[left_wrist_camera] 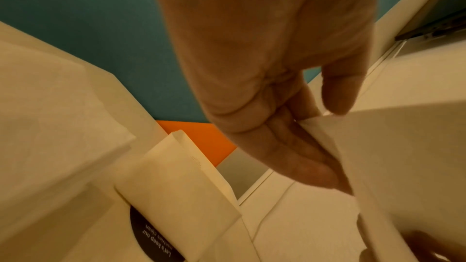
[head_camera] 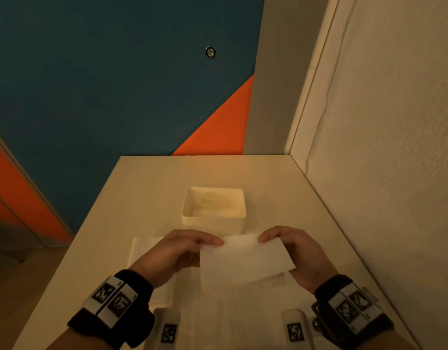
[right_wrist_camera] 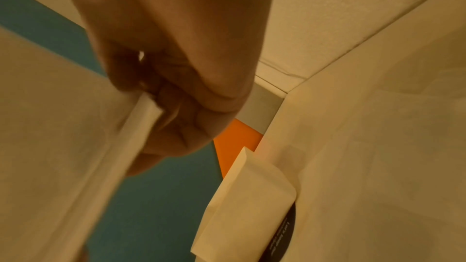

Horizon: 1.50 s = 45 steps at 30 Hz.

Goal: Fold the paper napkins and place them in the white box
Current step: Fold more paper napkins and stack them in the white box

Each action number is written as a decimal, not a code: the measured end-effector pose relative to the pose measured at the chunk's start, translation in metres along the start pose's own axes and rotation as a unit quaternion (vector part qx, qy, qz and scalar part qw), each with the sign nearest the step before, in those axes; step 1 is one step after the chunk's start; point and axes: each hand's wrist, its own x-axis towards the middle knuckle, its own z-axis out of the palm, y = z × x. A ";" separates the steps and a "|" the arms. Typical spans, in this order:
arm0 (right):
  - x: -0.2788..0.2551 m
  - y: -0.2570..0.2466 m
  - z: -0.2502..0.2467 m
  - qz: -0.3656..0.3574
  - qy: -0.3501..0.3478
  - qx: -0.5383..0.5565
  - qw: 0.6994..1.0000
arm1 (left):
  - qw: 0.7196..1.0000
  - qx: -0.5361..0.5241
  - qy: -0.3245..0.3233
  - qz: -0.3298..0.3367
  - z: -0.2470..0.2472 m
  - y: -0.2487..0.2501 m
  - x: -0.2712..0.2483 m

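My left grip (head_camera: pixel 177 251) and right grip (head_camera: pixel 291 251) each pinch the napkin (head_camera: pixel 243 263), lifted off the surface (head_camera: pixel 147 188) before the box (head_camera: pixel 212 223).

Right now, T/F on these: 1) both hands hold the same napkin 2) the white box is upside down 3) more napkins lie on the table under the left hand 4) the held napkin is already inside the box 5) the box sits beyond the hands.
1) True: the left hand and right hand each pinch the folded napkin.
2) False: the white box stands upright, open side up.
3) True: a napkin stack lies on the table there.
4) False: it is held in front of the box, outside it.
5) True.
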 end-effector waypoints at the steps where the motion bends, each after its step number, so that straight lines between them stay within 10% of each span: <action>1: 0.001 -0.001 -0.001 0.005 -0.011 0.004 1.000 | 1.000 0.007 -0.006 0.000 -0.001 0.002 -0.001; 13: 0.019 -0.023 0.031 -0.138 -0.124 -0.336 0.923 | 0.949 0.290 -0.125 0.015 0.021 0.009 0.010; 19: 0.038 -0.003 0.009 -0.116 0.065 -0.298 0.945 | 0.973 0.215 0.076 0.038 0.001 -0.004 0.003; 22: 0.045 0.028 -0.028 -0.054 0.126 -0.406 0.903 | 0.961 0.198 0.193 0.023 -0.027 -0.016 -0.013; 28: 0.039 0.086 -0.056 0.097 -0.056 -0.590 0.800 | 0.927 0.256 0.269 -0.056 -0.076 -0.041 -0.032; 35: 0.050 0.091 -0.040 0.097 -0.153 -0.734 0.655 | 0.908 0.298 0.281 -0.082 -0.091 -0.053 -0.035; 45: 0.052 0.083 -0.028 0.074 -0.160 -0.800 0.574 | 0.865 0.402 0.288 -0.088 -0.099 -0.064 -0.029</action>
